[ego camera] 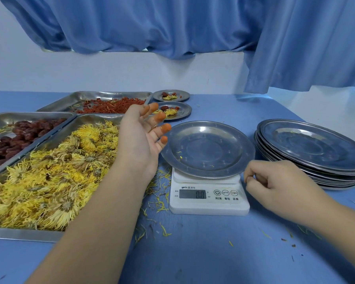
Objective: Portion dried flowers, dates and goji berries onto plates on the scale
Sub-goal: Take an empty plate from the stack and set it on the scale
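Note:
An empty steel plate (207,148) sits on the white scale (209,201), whose display reads 0.0. My left hand (139,138) hovers open just left of the plate, palm turned right, fingertips in orange covers, holding nothing. My right hand (275,181) lies beside the plate's front right rim, fingers curled with the thumb against them, nothing visible in it. Left of the scale are three steel trays: yellow dried flowers (49,177) nearest, dark red dates (19,134) at far left, goji berries (111,105) behind.
Two small filled plates (173,108) (171,95) stand behind the scale by the goji tray. A stack of empty plates (312,148) is at the right. Loose petals (160,193) litter the blue table between flower tray and scale. Blue curtains hang behind.

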Tool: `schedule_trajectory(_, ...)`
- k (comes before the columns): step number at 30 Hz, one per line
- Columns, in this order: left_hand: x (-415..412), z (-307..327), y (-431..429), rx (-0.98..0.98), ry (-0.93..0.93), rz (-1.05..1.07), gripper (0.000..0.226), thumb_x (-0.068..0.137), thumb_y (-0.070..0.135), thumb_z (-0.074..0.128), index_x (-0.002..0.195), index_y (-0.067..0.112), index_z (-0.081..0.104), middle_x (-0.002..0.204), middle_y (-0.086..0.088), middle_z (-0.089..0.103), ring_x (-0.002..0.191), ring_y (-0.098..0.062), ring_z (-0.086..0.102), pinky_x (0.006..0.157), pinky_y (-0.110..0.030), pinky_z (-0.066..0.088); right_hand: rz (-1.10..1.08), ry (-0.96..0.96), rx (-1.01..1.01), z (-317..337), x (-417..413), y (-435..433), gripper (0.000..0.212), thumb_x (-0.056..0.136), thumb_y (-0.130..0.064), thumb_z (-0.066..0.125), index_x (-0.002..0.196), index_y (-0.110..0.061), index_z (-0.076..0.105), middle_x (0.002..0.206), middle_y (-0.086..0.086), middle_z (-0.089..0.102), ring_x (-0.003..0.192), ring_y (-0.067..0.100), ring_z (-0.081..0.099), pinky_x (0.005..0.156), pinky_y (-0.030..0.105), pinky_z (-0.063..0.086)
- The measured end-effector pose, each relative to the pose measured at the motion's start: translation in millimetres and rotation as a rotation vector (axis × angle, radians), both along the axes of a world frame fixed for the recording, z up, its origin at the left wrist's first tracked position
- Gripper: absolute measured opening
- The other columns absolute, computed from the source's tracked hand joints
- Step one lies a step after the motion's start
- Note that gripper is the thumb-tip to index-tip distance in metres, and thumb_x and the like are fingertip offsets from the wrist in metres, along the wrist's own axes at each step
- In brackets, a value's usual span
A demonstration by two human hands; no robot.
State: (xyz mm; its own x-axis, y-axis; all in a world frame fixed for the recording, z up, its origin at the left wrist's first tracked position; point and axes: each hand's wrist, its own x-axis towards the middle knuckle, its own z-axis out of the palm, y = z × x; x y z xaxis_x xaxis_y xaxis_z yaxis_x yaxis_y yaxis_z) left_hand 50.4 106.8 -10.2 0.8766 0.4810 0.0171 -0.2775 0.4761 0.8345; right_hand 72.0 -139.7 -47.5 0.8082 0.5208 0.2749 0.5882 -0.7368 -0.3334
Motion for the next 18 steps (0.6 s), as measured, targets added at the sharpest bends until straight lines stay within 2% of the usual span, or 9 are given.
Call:
schedule_trajectory(3, -2, 2, -4, 0.066, 0.017, -0.033, 0.021, 0.092, 0.028, 0.046, 0.096, 0.019, 0.064, 0.078, 0.002, 0.064, 0.064, -0.014, 0.057, 0.055, -0.024, 0.04, -0.007, -0.018, 0.019, 4, -3, 1, 0.013, 0.076, -0.025, 0.05, 0.063, -0.028, 0.051, 0.051, -0.011, 0.052, 0.053, 0.013, 0.045, 0.049, 0.032, 0.039)
schedule_trajectory(6, -4, 5, -12, 0.199, 0.053, -0.033, 0.019, 0.095, 0.025, 0.046, 0.094, 0.019, 0.064, 0.082, 0.002, 0.063, 0.065, -0.014, 0.056, 0.06, -0.026, 0.04, -0.011, -0.043, 0.126, 12, -7, 7, 0.014, 0.076, -0.02, 0.05, 0.063, -0.025, 0.051, 0.05, -0.007, 0.051, 0.051, 0.014, 0.044, 0.047, 0.029, 0.036)
schedule_trajectory(9, -6, 10, -20, 0.325, 0.102, -0.056, 0.02, 0.094, 0.023, 0.049, 0.106, 0.014, 0.064, 0.086, 0.0, 0.063, 0.067, -0.016, 0.057, 0.062, -0.027, 0.039, -0.015, -0.091, 0.224, 19, -10, 23, 0.015, 0.076, -0.02, 0.048, 0.063, -0.025, 0.052, 0.051, -0.007, 0.051, 0.051, 0.015, 0.045, 0.048, 0.029, 0.038)
schedule_trajectory(12, -10, 16, -26, 0.336, 0.13, -0.13, 0.029, 0.094, 0.021, 0.052, 0.119, 0.008, 0.06, 0.083, -0.002, 0.06, 0.067, -0.017, 0.056, 0.059, -0.026, 0.037, -0.013, -0.153, 0.285, 19, -17, 40, 0.012, 0.078, -0.022, 0.047, 0.068, -0.025, 0.054, 0.047, -0.005, 0.049, 0.047, 0.014, 0.045, 0.051, 0.033, 0.044)
schedule_trajectory(15, -12, 20, -25, 0.473, 0.149, -0.11, 0.02, 0.095, 0.02, 0.052, 0.109, 0.013, 0.063, 0.087, -0.002, 0.062, 0.069, -0.017, 0.057, 0.06, -0.027, 0.038, -0.004, -0.263, 0.273, 13, -27, 48, 0.013, 0.082, -0.015, 0.053, 0.072, -0.023, 0.054, 0.044, -0.007, 0.041, 0.047, 0.023, 0.046, 0.048, 0.037, 0.045)
schedule_trajectory(18, -19, 25, -11, 0.519, 0.142, -0.119, 0.016, 0.096, 0.022, 0.05, 0.099, 0.018, 0.065, 0.089, -0.002, 0.066, 0.071, -0.017, 0.061, 0.06, -0.026, 0.04, 0.033, -0.33, 0.238, 7, -34, 47, 0.017, 0.082, -0.007, 0.063, 0.075, -0.021, 0.056, 0.044, -0.012, 0.036, 0.042, 0.022, 0.044, 0.041, 0.036, 0.043)
